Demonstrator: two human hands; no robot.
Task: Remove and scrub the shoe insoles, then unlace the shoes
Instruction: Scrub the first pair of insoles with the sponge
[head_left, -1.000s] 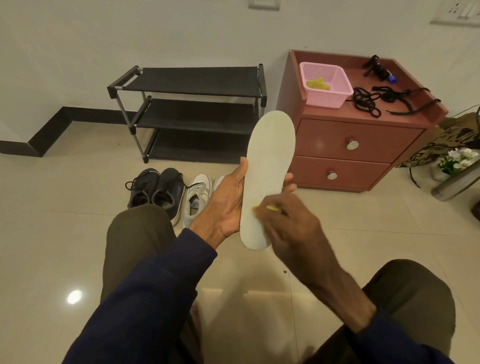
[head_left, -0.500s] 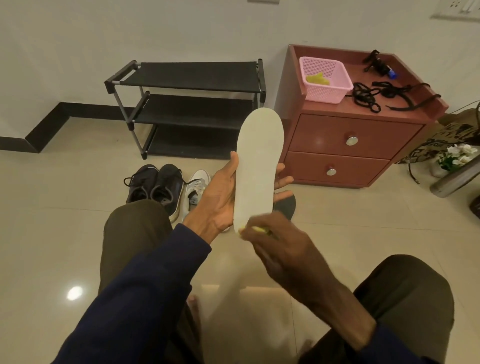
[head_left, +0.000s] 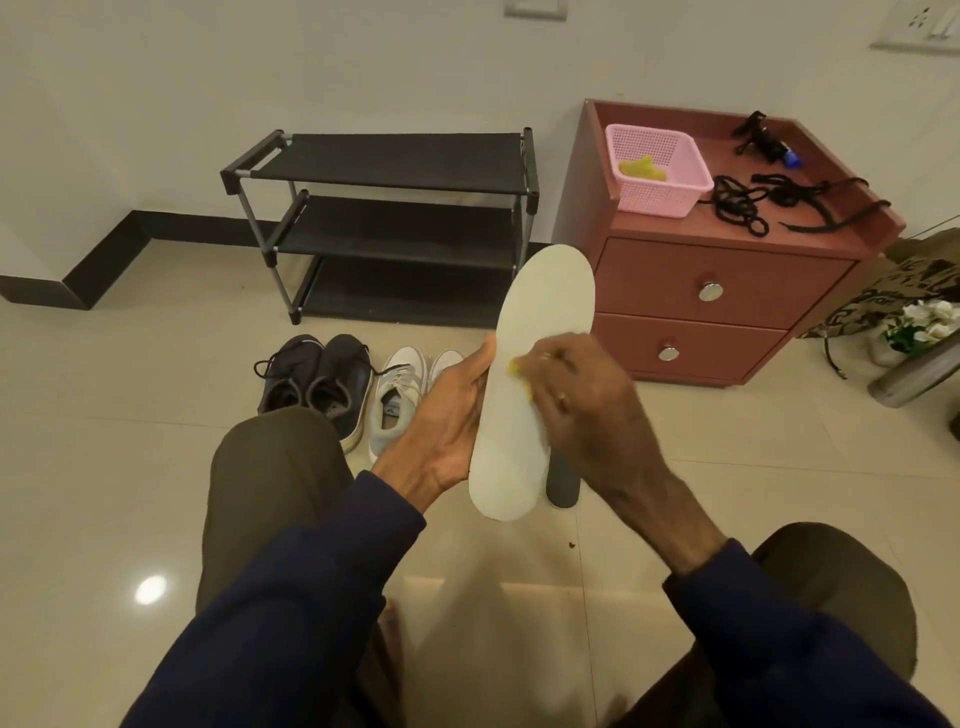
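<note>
My left hand (head_left: 447, 410) grips a pale cream insole (head_left: 540, 312) by its left edge and holds it upright between my knees. My right hand (head_left: 576, 395) presses a small yellow scrubber (head_left: 515, 370) against the middle of the insole; only yellow slivers show under the fingers. A dark insole (head_left: 563, 483) lies on the floor just behind the pale one. A pair of black laced shoes (head_left: 317, 379) and a pair of white shoes (head_left: 400, 395) stand side by side on the floor ahead.
A black three-tier shoe rack (head_left: 395, 218) stands against the wall. Right of it, a reddish two-drawer cabinet (head_left: 727, 280) carries a pink basket (head_left: 657, 171) with something yellow inside and loose black laces (head_left: 753, 205). White flowers (head_left: 924, 322) sit at the right.
My right hand has slid the yellow scrubber up the insole, from near its lower end to its middle. The insole has tipped slightly to the right in my left hand.
</note>
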